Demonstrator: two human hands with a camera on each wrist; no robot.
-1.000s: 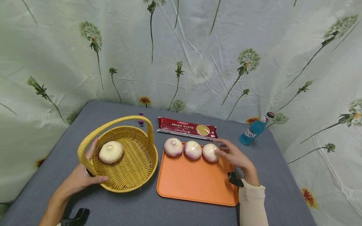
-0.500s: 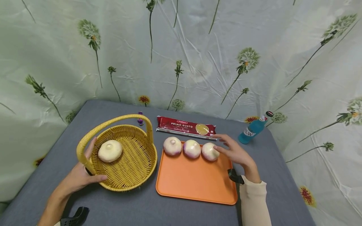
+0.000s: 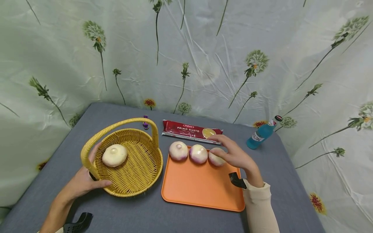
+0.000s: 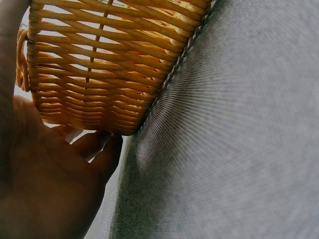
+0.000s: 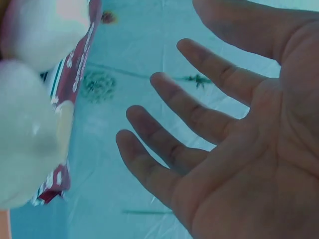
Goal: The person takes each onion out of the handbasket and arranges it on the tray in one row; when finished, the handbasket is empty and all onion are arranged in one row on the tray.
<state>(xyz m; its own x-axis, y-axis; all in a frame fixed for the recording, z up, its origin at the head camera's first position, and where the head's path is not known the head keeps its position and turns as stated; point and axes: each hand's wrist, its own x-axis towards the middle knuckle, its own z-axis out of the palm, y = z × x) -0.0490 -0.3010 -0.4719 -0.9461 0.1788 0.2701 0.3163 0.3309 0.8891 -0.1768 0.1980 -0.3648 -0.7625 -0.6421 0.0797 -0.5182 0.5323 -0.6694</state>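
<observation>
My left hand (image 3: 84, 183) holds the near-left side of a yellow wicker basket (image 3: 137, 191), thumb at the front rim and fingers along the outside; the left wrist view shows fingertips against its woven wall (image 4: 99, 94). A whitish, turnip-like vegetable (image 3: 114, 156) lies inside. On an orange tray (image 3: 201, 191), three similar white vegetables with purple tinges line the far edge: left (image 3: 178, 151), middle (image 3: 198, 154) and right (image 3: 216, 158). My right hand (image 3: 237, 157) hovers over the right one and partly hides it. Its fingers (image 5: 194, 117) are spread, with nothing in them.
A red spaghetti packet (image 3: 189, 132) lies behind the tray. At the back right stands a blue bottle (image 3: 260, 136). A small purple item (image 3: 145, 124) is behind the basket handle. A flower-printed curtain (image 3: 209, 64) hangs behind the grey-covered table (image 3: 137, 216).
My right hand has moved left, farther over the right vegetable, covering more of it and the packet's right end. My left hand and the basket have stayed in place.
</observation>
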